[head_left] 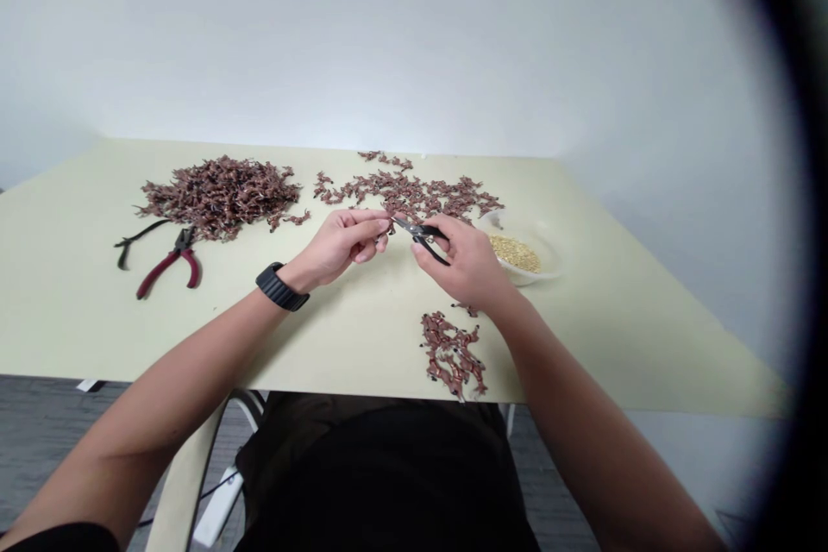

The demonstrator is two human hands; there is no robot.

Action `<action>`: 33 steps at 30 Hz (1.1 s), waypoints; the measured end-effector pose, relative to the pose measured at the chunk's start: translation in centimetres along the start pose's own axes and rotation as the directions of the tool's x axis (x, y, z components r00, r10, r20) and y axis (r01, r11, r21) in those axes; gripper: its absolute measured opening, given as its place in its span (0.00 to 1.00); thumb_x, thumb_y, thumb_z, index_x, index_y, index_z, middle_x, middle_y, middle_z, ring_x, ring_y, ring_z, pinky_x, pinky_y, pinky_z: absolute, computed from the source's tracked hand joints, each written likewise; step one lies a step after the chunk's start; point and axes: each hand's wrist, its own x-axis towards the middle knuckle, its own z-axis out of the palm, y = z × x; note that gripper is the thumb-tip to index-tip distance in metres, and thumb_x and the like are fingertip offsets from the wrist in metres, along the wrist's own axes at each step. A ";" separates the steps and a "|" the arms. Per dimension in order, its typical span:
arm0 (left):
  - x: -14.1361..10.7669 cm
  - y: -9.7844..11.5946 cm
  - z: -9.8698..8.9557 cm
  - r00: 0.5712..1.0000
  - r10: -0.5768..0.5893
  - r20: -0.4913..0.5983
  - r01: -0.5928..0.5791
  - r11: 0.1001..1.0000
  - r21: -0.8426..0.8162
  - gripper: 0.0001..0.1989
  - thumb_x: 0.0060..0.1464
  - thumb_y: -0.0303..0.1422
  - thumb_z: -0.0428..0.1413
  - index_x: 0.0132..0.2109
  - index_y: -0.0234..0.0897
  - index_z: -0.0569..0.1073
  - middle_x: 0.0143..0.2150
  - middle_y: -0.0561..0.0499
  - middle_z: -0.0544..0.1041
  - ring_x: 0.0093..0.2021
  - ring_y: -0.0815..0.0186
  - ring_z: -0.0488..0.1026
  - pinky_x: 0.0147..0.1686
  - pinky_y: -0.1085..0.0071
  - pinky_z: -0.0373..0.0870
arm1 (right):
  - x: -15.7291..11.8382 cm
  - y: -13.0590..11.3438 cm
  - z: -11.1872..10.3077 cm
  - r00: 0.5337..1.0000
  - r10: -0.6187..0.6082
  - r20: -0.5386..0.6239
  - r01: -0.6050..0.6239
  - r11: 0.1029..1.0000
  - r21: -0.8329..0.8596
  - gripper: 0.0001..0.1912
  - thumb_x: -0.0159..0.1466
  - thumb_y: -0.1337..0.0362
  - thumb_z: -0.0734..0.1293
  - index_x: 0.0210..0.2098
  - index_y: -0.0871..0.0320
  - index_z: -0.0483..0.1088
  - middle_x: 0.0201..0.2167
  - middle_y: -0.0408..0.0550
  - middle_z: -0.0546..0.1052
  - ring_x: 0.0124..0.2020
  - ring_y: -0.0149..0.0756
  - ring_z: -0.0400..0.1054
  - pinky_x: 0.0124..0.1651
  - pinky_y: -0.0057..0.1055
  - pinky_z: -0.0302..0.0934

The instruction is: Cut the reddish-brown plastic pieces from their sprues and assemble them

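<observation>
My left hand [349, 238], with a dark watch on its wrist, is closed in a pinch on a small brown animal figurine [392, 228], perhaps a horse; fingers hide most of it. Wrapped round the black handles of small pliers [423, 233] is my right hand [469, 263]. The pliers' jaws point left and meet the figurine at my left fingertips. Whether the jaws grip anything is too small to tell. Just right of my right hand, a clear bowl [549, 263] holds many tiny gold-coloured pieces [516, 254].
A big heap of brown figurines [220, 194] lies at the left back, a flatter spread [414, 190] at the middle back. A small group [453, 354] sits near the front edge. Red-handled pliers [174, 263] and a black-handled tool [139, 237] rest on the pale table [647, 319].
</observation>
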 end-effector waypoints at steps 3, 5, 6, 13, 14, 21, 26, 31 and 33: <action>0.1 -0.1 -0.2 1.000 -0.002 0.003 0.002 1.000 -0.002 0.16 0.63 0.38 0.65 0.54 0.35 0.85 0.28 0.52 0.75 0.20 0.77 0.56 0.20 0.73 0.50 | 0.0 0.0 -0.2 1.000 -0.006 0.007 0.006 1.000 -0.013 0.13 0.71 0.52 0.66 0.47 0.54 0.72 0.35 0.47 0.75 0.33 0.38 0.65 0.39 0.36 0.58; 0.1 -0.2 -0.2 1.000 0.005 -0.005 -0.005 1.000 0.006 0.16 0.63 0.38 0.66 0.54 0.35 0.85 0.28 0.52 0.75 0.20 0.76 0.57 0.20 0.74 0.51 | 0.0 -0.3 -0.3 1.000 0.002 0.014 -0.002 1.000 -0.009 0.13 0.71 0.52 0.66 0.45 0.55 0.72 0.32 0.45 0.73 0.32 0.37 0.63 0.38 0.36 0.55; 0.0 -0.3 -0.1 1.000 0.014 -0.013 -0.014 1.000 0.016 0.16 0.62 0.39 0.66 0.54 0.35 0.85 0.28 0.51 0.76 0.21 0.76 0.58 0.20 0.74 0.52 | 0.0 -0.4 -0.3 1.000 0.021 0.021 -0.021 1.000 0.003 0.13 0.71 0.52 0.66 0.45 0.55 0.72 0.31 0.44 0.72 0.30 0.36 0.62 0.37 0.36 0.54; -0.4 -0.9 0.7 0.969 0.225 -0.102 -0.184 0.934 0.305 0.24 0.62 0.41 0.67 0.61 0.35 0.82 0.33 0.47 0.82 0.24 0.73 0.67 0.26 0.74 0.67 | -0.1 -1.7 0.6 0.963 0.226 0.147 -0.262 0.910 0.321 0.18 0.74 0.47 0.62 0.36 0.54 0.68 0.26 0.40 0.65 0.28 0.33 0.57 0.32 0.33 0.52; -0.4 -1.0 0.8 0.962 0.249 -0.113 -0.197 0.917 0.347 0.25 0.62 0.42 0.66 0.62 0.36 0.81 0.33 0.47 0.82 0.24 0.73 0.67 0.26 0.74 0.69 | -0.1 -1.7 0.8 0.957 0.238 0.165 -0.283 0.889 0.360 0.20 0.74 0.46 0.62 0.34 0.54 0.67 0.26 0.40 0.63 0.27 0.33 0.56 0.32 0.33 0.52; 0.3 -2.1 0.1 0.971 0.204 -0.121 -0.131 0.886 0.445 0.23 0.68 0.44 0.60 0.61 0.34 0.80 0.36 0.45 0.83 0.25 0.71 0.71 0.28 0.73 0.70 | 0.0 -0.3 1.2 0.957 0.255 0.140 -0.280 0.940 0.196 0.19 0.73 0.45 0.62 0.38 0.53 0.70 0.32 0.45 0.72 0.35 0.39 0.66 0.38 0.36 0.59; 1.2 -0.4 -3.8 0.921 0.353 -0.164 -0.017 0.456 0.890 0.20 0.68 0.38 0.58 0.62 0.34 0.77 0.41 0.40 0.85 0.33 0.61 0.79 0.37 0.67 0.72 | -0.7 1.4 2.6 0.954 0.256 0.157 -0.222 0.953 -0.207 0.18 0.69 0.49 0.66 0.48 0.56 0.71 0.46 0.56 0.77 0.47 0.51 0.70 0.46 0.42 0.62; -0.4 5.0 -12.9 0.823 0.469 -0.320 0.298 0.123 0.946 0.16 0.67 0.37 0.58 0.55 0.32 0.80 0.40 0.40 0.85 0.38 0.58 0.79 0.46 0.60 0.74 | -1.1 2.8 4.6 0.954 0.226 0.198 -0.141 0.918 -0.370 0.17 0.69 0.50 0.64 0.47 0.57 0.69 0.48 0.60 0.75 0.54 0.57 0.65 0.55 0.47 0.62; -1.4 6.9 -16.7 0.761 0.506 -0.406 0.412 0.105 0.905 0.17 0.67 0.37 0.59 0.57 0.32 0.80 0.40 0.43 0.84 0.38 0.59 0.77 0.48 0.58 0.75 | -1.1 3.1 5.0 0.956 0.231 0.180 -0.143 0.905 -0.401 0.19 0.69 0.50 0.64 0.49 0.57 0.69 0.50 0.61 0.74 0.55 0.58 0.64 0.57 0.49 0.61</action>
